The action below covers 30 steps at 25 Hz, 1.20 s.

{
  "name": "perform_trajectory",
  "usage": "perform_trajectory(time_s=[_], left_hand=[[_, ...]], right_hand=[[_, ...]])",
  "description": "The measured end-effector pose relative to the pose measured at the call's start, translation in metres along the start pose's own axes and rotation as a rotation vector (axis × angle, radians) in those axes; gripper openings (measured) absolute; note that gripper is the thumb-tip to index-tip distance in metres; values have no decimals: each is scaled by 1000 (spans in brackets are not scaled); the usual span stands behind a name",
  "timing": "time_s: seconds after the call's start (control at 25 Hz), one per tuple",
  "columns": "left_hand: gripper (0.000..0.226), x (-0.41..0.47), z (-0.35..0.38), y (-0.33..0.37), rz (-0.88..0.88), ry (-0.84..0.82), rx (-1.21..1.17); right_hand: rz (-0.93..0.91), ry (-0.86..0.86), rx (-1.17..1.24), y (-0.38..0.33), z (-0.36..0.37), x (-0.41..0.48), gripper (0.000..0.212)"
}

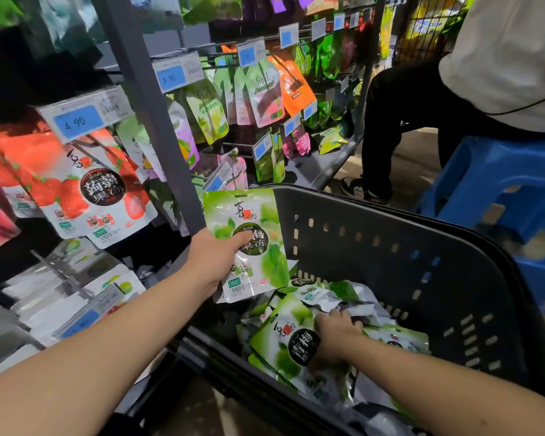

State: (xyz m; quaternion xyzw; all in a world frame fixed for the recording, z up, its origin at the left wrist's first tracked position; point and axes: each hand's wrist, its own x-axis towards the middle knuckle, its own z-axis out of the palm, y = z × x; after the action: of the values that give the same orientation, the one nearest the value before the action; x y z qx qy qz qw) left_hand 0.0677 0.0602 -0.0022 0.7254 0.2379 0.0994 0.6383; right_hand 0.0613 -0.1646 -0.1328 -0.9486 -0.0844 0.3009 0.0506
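Over the left corner of the dark basket (pixel 390 234), seen from the head camera, the left hand (pixel 216 256) holds a raised pouch (pixel 249 247) upright, its printed front facing the camera. The thumb (pixel 244 240) presses on the dark round label and the fingers go behind the pack, so the hand pinches it along its left edge. The pack is green and white, with plum pictures on it. Its lower edge hangs just above the pile in the basket.

Down in the basket, the right hand (pixel 334 338) reaches into a heap of the same green packs. Its fingers (pixel 350 322) are curled over the right edge of a lying pouch (pixel 280 344), which rests tilted on top of the heap; the fingertips are buried among the packs.

Left of the basket stands a grey rack post (pixel 148 105). Strawberry pouches (pixel 98 196) hang from hooks beside it, under a blue price tag (pixel 79 121) reading 4.90, and further green, pink and orange packs hang behind. Beyond the basket, another person (pixel 501 58) in a white top sits on a blue stool (pixel 497 184).
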Motion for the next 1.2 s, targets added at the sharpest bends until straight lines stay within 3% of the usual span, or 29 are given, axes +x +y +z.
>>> perform_trajectory(time_s=[0.12, 0.36, 0.48, 0.56, 0.64, 0.76, 0.84, 1.04, 1.2], left_hand=[[22, -6, -4, 4, 8, 18, 8], [14, -35, -35, 28, 95, 128, 33], [17, -61, -56, 43, 101, 183, 45], [33, -81, -71, 53, 89, 221, 54], [44, -104, -88, 68, 80, 267, 58], [51, -133, -113, 86, 77, 278, -8], [50, -152, -128, 92, 128, 291, -74], [37, -200, -172, 91, 112, 261, -294], [41, -233, -204, 101, 38, 180, -468]], right_hand=[[-111, 58, 182, 8, -25, -10, 45], [-208, 95, 672, 40, -123, -42, 23], [-285, 16, 1015, 36, -155, -76, 28], [-377, -50, 1137, 18, -166, -103, 39], [-462, -69, 1154, -11, -174, -131, 49], [-552, -93, 1166, -57, -181, -173, 36], [-592, -136, 1161, -84, -183, -200, 30], [-650, -264, 1078, -132, -178, -256, 39], [-669, -267, 1096, -161, -172, -286, 22]])
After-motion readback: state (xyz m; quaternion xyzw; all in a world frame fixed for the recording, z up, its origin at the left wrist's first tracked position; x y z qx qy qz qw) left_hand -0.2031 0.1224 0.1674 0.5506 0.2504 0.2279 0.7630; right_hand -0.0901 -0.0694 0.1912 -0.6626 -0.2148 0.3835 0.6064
